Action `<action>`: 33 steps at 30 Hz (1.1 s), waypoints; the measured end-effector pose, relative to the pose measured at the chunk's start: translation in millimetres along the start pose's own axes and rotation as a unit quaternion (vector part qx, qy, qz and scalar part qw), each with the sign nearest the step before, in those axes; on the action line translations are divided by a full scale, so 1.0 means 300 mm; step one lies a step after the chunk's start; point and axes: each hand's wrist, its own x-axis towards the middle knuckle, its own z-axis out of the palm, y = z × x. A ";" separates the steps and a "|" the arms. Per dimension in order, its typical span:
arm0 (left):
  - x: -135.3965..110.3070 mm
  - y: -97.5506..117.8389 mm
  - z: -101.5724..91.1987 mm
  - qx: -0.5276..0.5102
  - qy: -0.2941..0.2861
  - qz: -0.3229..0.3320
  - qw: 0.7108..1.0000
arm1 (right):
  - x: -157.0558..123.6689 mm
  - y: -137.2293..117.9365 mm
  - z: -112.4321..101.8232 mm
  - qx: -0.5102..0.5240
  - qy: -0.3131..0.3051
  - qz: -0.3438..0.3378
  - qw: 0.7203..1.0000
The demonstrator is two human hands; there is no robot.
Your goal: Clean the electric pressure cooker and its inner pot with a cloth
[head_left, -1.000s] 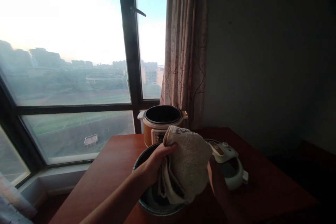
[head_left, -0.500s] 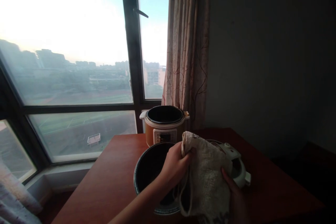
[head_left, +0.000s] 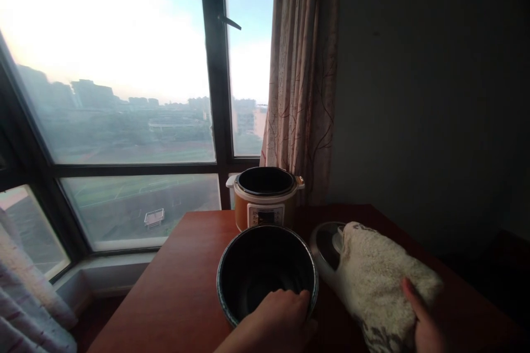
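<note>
My left hand (head_left: 276, 321) grips the near rim of a dark inner pot (head_left: 265, 272) that stands on the wooden table (head_left: 178, 287), fingers curled over the edge. My right hand (head_left: 422, 324) lies at the lower right on a beige towel (head_left: 379, 281). The towel is draped over the cooker lid (head_left: 325, 248), which rests beside the pot. Behind the pot stands the orange and white cooker body (head_left: 265, 198), open at the top with no pot inside.
A large window (head_left: 116, 99) with a dark frame fills the left and back. A patterned curtain (head_left: 302, 77) hangs behind the cooker. A dark wall runs along the right. Pale fabric (head_left: 25, 309) shows at the lower left.
The towel has moved from over the pot to the right, onto the cooker lid. My left hand let go of the towel and dropped to the pot's near rim. The view shifted slightly left.
</note>
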 end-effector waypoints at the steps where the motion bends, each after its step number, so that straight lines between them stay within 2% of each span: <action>1: -0.010 -0.007 -0.003 -0.004 0.005 0.007 1.000 | 0.004 0.009 0.002 -0.013 0.010 0.012 1.000; 4: -0.055 -0.030 -0.031 -0.054 0.044 0.027 0.997 | 0.007 0.036 0.022 -0.057 0.029 0.059 0.996; 7: -0.108 -0.060 -0.052 -0.158 0.106 0.054 0.980 | -0.023 0.046 0.083 -0.077 0.017 0.029 0.996; 9: -0.139 -0.083 -0.043 -0.218 0.147 0.060 0.963 | -0.063 0.038 0.144 -0.077 0.004 0.013 0.997; 15: -0.200 -0.147 0.061 -0.316 0.260 -0.011 0.912 | -0.182 0.010 0.310 -0.023 -0.075 0.006 0.997; 18: -0.215 -0.172 0.117 -0.348 0.313 -0.050 0.882 | -0.220 0.021 0.355 -0.047 -0.109 -0.036 0.992; 20: -0.215 -0.186 0.153 -0.373 0.342 -0.069 0.860 | -0.237 0.030 0.377 -0.087 -0.133 -0.096 0.983; 23: -0.204 -0.205 0.203 -0.414 0.363 -0.083 0.830 | -0.249 0.027 0.409 -0.156 -0.160 -0.242 0.944; 26: -0.188 -0.221 0.240 -0.464 0.382 -0.082 0.795 | -0.252 -0.002 0.443 -0.240 -0.184 -0.358 0.884; 30: -0.175 -0.242 0.254 -0.525 0.411 -0.097 0.739 | -0.276 -0.036 0.476 -0.321 -0.217 -0.464 0.797; 33: -0.177 -0.259 0.244 -0.554 0.443 -0.103 0.697 | -0.325 -0.020 0.484 -0.326 -0.224 -0.511 0.763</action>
